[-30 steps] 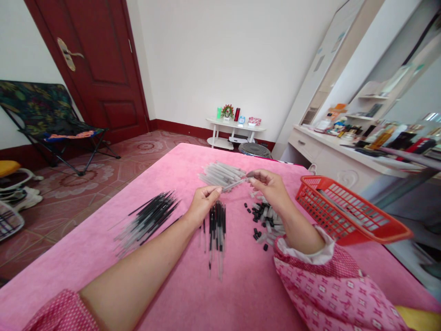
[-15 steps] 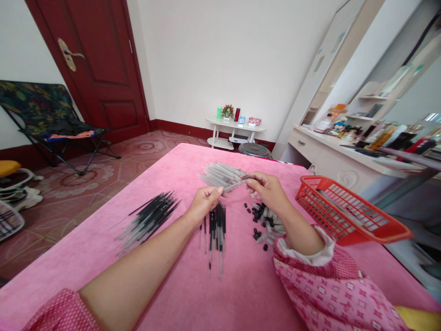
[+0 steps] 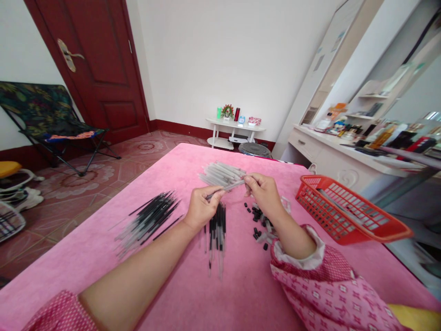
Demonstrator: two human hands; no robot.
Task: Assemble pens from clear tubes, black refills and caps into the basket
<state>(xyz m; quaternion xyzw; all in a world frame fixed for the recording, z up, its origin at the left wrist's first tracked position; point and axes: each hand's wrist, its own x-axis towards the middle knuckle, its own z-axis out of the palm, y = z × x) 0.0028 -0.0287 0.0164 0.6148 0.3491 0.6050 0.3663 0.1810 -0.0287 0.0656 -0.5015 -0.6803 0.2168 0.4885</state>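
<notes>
A: Where's the clear pen barrel [image 3: 227, 186]?
B: Mid-air over the pink counter [image 3: 172, 161], btw both hands. Left hand [image 3: 201, 207] grip pinches its near end, right hand [image 3: 263, 191] grip pinches the far end.
A: Refill inside?
B: Can't tell, too thin + blurry; left fingers hide that end.
A: Around it?
B: Barrel pile [image 3: 220, 172] just behind, black refills [image 3: 216, 230] below left hand, black caps [image 3: 257, 216] partly hidden by right wrist. Red basket [image 3: 344, 209] at right, contents unclear.

Left hand [image 3: 200, 207], right hand [image 3: 263, 191] near each other, both pinched closed.
</notes>
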